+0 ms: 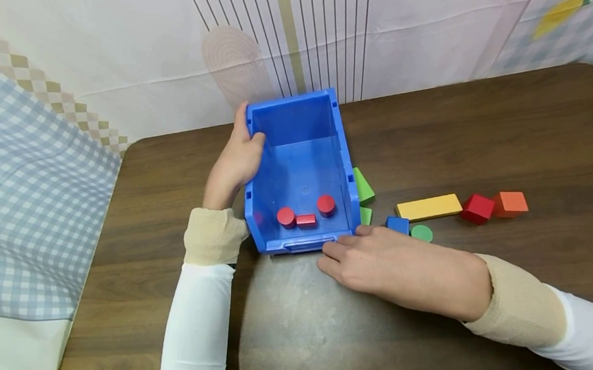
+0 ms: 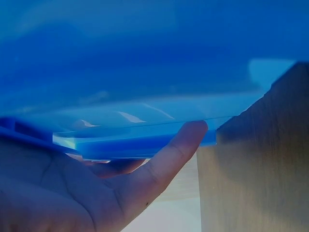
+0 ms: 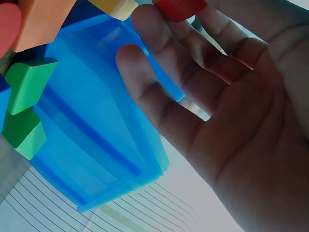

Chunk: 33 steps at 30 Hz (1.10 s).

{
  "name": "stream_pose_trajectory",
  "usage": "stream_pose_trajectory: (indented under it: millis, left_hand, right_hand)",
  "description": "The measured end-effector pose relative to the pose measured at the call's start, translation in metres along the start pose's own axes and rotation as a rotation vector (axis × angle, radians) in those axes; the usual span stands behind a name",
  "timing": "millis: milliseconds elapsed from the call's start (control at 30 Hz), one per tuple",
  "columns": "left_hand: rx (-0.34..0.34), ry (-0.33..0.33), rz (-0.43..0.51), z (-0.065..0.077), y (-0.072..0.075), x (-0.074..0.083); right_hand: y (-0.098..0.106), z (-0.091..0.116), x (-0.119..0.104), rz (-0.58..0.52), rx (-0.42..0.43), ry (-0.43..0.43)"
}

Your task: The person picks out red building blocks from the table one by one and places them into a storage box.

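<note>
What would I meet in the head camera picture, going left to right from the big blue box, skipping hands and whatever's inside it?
Blue box → light green blocks → small blue block → long yellow block → red block → orange block.

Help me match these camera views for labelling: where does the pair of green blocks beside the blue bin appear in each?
Head: right of centre, the pair of green blocks sits beside the blue bin, partly hidden by its wall.
Left wrist: not in it.
Right wrist: near the left edge.
Shared landmark: the blue bin, visible in all three.
</note>
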State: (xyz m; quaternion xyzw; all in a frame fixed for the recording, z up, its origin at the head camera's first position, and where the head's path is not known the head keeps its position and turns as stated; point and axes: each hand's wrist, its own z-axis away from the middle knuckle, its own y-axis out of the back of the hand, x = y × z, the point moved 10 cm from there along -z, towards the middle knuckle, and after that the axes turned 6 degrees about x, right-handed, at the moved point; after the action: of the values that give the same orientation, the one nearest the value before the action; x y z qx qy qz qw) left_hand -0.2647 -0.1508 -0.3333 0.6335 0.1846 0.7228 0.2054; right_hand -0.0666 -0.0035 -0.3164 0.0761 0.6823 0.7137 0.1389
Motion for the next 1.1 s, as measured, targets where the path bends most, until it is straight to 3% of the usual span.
stream_pose_trajectory:
  millis: [267, 667, 1100]
  left_hand:
    - [0.002, 0.005, -0.001, 0.0011, 0.0012, 0.0001]
    - [0.001, -0.003, -0.012, 0.0002, 0.0004, 0.0015]
    - [0.000, 0.004, -0.007, 0.0003, -0.0006, 0.0005]
  right_hand:
    - [0.0043, 0.0015, -0.0004, 0.019, 0.035, 0.005]
    - [0.0078, 0.0024, 0.0023, -0.039, 0.070, -0.009]
    - [0.0094, 0.0017, 0.0075, -0.143, 0.037, -0.069]
